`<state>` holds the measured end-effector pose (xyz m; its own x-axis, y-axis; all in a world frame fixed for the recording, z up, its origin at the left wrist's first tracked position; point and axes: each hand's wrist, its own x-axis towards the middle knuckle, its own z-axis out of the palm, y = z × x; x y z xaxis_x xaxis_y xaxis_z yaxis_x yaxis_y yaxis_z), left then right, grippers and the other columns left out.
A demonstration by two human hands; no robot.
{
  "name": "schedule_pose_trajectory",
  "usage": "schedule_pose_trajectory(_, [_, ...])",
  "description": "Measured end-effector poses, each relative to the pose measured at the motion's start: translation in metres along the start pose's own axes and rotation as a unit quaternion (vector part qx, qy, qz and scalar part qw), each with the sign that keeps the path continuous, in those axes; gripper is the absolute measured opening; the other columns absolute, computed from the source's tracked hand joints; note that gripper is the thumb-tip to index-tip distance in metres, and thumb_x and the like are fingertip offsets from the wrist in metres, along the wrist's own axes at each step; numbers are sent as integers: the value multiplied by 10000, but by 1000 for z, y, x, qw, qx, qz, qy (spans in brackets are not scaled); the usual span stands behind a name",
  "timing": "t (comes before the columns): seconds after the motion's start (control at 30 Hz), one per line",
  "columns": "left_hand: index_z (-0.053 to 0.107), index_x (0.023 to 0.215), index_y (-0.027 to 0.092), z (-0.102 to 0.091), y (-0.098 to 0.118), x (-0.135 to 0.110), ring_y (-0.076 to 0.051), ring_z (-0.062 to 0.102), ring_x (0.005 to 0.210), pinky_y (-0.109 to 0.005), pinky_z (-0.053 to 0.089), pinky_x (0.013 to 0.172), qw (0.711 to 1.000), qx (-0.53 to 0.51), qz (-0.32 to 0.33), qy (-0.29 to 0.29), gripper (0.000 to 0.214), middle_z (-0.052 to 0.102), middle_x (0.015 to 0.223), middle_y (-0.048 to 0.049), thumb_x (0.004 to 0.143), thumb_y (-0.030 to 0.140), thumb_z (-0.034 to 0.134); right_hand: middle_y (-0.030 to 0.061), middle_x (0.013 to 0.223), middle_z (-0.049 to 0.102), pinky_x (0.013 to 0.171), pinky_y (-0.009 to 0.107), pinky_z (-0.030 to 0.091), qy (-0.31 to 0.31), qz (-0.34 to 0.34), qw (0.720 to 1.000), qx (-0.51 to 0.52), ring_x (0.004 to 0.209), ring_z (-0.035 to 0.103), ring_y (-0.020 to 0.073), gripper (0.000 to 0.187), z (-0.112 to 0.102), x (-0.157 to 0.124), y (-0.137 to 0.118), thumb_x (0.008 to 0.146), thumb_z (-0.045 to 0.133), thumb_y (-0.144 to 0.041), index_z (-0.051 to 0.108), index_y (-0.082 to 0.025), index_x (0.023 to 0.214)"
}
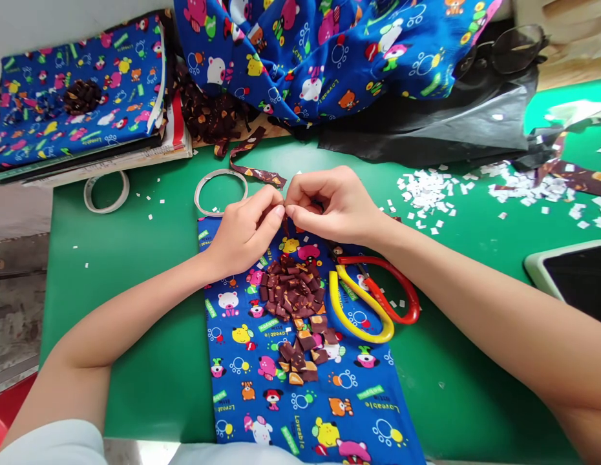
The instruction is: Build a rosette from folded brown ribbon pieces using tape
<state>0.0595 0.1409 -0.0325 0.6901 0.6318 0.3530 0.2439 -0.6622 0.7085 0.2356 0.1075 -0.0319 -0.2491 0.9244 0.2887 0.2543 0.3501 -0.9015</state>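
My left hand (pixel 247 229) and my right hand (pixel 332 203) meet fingertip to fingertip above the upper end of a blue cartoon-print cloth (pixel 247 400). Both are closed in a pinch on a small brown fabric piece (pixel 285 227), mostly hidden by the fingers. Below them on the cloth lies a pile of cut brown fabric pieces (pixel 293 287), with looser orange-and-brown pieces (pixel 305 349) nearer me. Scissors (pixel 338 310) with one yellow and one red handle lie beside the pile, their blades partly hidden beneath my right wrist.
Two tape rings (pixel 106 208) sit on the green table (pixel 150 387). A brown strip (pixel 256 171) curls behind my hands. White paper bits (pixel 426 194), a phone (pixel 579 278) and glasses (pixel 516 48) are on the right. Stacked books (pixel 130 158) stand at left, bunched blue cloth (pixel 320 58) behind.
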Motion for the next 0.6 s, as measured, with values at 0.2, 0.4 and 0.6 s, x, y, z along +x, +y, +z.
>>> schedule_pose_trajectory(0.2, [449, 758, 181, 1, 1, 0, -57, 392, 544, -180, 334, 546, 1000, 10, 10, 4, 180, 403, 605, 67, 936, 189, 475, -81, 484, 328, 436, 198, 243, -2, -3, 1000, -4, 461, 288, 31, 170, 0, 1, 0, 739, 533, -125, 451, -182, 602])
schedule_pose_trajectory(0.4, [445, 761, 186, 1, 1, 0, -62, 392, 540, -184, 334, 543, 1000, 9, 6, 2, 177, 402, 602, 66, 935, 192, 476, -82, 482, 329, 430, 194, 236, 2, -2, 1000, 1, 458, 283, 27, 163, 1, 0, 0, 721, 519, -101, 453, -179, 594])
schedule_pose_trajectory(0.6, [446, 758, 185, 1, 1, 0, -62, 387, 539, -185, 339, 548, 1000, 7, 3, 1, 178, 399, 600, 67, 934, 189, 475, -82, 481, 325, 429, 193, 235, 6, 0, 1000, 3, 458, 284, 26, 162, 1, 1, -1, 713, 511, -101, 451, -180, 584])
